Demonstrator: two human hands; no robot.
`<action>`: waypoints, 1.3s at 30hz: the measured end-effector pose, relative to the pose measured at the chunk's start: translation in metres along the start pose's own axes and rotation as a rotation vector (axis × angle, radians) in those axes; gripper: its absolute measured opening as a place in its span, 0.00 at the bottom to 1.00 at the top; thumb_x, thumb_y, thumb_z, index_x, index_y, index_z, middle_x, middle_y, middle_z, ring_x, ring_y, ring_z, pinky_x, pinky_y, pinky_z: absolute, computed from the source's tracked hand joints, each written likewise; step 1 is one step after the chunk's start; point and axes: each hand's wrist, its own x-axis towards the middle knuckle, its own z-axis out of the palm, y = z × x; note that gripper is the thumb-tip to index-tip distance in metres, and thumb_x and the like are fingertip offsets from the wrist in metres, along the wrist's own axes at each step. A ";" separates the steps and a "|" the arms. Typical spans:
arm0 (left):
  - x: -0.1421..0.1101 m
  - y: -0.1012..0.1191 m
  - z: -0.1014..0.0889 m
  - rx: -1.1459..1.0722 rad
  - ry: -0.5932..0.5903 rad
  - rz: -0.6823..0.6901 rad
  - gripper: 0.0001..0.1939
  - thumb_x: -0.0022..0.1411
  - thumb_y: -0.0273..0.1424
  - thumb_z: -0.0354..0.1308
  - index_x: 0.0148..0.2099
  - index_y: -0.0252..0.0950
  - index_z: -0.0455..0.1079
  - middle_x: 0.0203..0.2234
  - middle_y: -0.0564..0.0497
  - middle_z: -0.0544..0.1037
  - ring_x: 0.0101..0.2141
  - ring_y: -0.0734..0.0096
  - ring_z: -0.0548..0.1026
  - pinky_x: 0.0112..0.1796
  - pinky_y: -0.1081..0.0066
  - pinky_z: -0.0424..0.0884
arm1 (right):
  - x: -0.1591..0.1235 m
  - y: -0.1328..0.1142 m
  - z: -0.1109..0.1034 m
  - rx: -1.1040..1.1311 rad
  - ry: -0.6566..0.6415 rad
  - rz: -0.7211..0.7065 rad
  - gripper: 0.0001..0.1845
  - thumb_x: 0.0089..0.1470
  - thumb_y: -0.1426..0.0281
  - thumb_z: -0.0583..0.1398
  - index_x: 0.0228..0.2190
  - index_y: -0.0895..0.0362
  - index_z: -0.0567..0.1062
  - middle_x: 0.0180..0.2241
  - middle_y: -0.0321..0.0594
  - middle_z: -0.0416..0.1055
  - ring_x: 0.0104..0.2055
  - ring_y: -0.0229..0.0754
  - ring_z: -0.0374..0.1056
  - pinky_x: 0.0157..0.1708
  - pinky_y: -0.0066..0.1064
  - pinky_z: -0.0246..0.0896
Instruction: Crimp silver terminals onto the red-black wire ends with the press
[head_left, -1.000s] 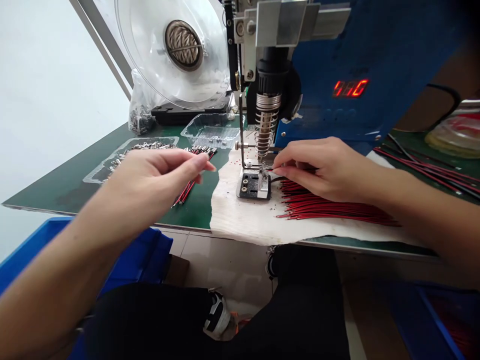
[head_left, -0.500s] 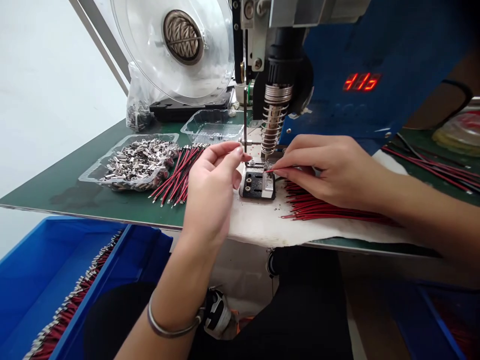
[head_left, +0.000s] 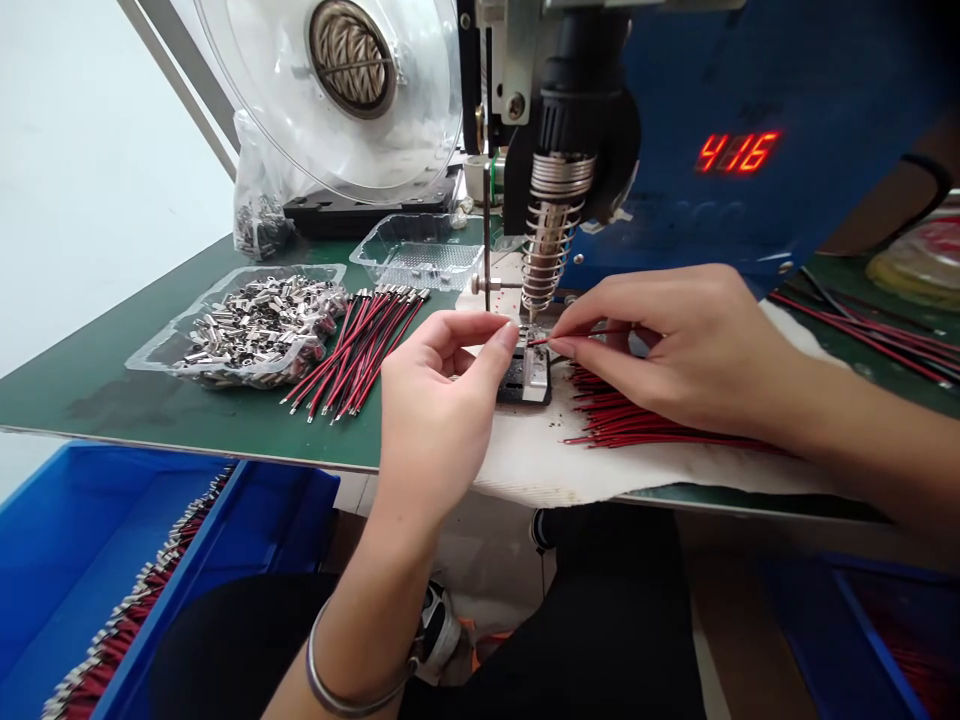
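My right hand (head_left: 675, 325) pinches a red wire (head_left: 541, 341) between thumb and fingers, its tip over the small metal fixture (head_left: 535, 378). My left hand (head_left: 439, 405) is closed in a pinch at the fixture's left side. Whatever sits between those fingertips is hidden. Straight above the fixture points the spring-wrapped tip (head_left: 553, 235) of the machine. Under my right hand lies a bundle of red and black wires (head_left: 652, 425) on a white cloth (head_left: 547, 475).
Left of my hands, wires with metal ends (head_left: 360, 350) lie beside a clear tray of small metal connectors (head_left: 259, 325). Behind stand another clear tray (head_left: 420, 255) and a large clear reel (head_left: 255, 60). The blue machine (head_left: 697, 220) shows red digits. A blue bin (head_left: 45, 570) sits below, left.
My left hand has moved right, bringing its fingertips over the fixture's left part. My right hand stays nearly in place with the wire. The red digits have changed, and the view has shifted slightly.
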 end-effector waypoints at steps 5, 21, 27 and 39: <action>-0.003 -0.001 -0.002 0.043 -0.009 0.010 0.06 0.68 0.38 0.75 0.43 0.42 0.87 0.40 0.49 0.87 0.41 0.64 0.82 0.39 0.69 0.76 | 0.000 -0.004 0.001 0.018 -0.006 0.047 0.10 0.70 0.66 0.63 0.37 0.53 0.83 0.32 0.41 0.80 0.32 0.44 0.74 0.35 0.38 0.61; -0.004 0.000 0.001 0.080 -0.025 0.002 0.07 0.70 0.38 0.73 0.44 0.42 0.89 0.34 0.50 0.86 0.36 0.63 0.81 0.38 0.65 0.75 | 0.003 -0.013 0.003 0.114 0.004 0.143 0.09 0.67 0.67 0.64 0.33 0.53 0.79 0.25 0.36 0.73 0.30 0.42 0.69 0.34 0.37 0.61; -0.002 0.000 0.000 0.046 -0.029 0.003 0.07 0.68 0.37 0.75 0.44 0.41 0.87 0.40 0.49 0.88 0.40 0.64 0.82 0.39 0.68 0.76 | 0.004 -0.013 0.003 0.140 -0.006 0.185 0.10 0.68 0.66 0.64 0.33 0.54 0.80 0.24 0.34 0.71 0.27 0.40 0.66 0.33 0.36 0.59; -0.005 -0.001 0.001 0.086 0.010 -0.011 0.09 0.67 0.40 0.76 0.41 0.40 0.86 0.36 0.48 0.85 0.38 0.63 0.82 0.39 0.67 0.77 | 0.003 -0.020 0.005 0.176 0.010 0.311 0.12 0.68 0.65 0.66 0.31 0.53 0.80 0.20 0.34 0.68 0.27 0.41 0.68 0.31 0.36 0.60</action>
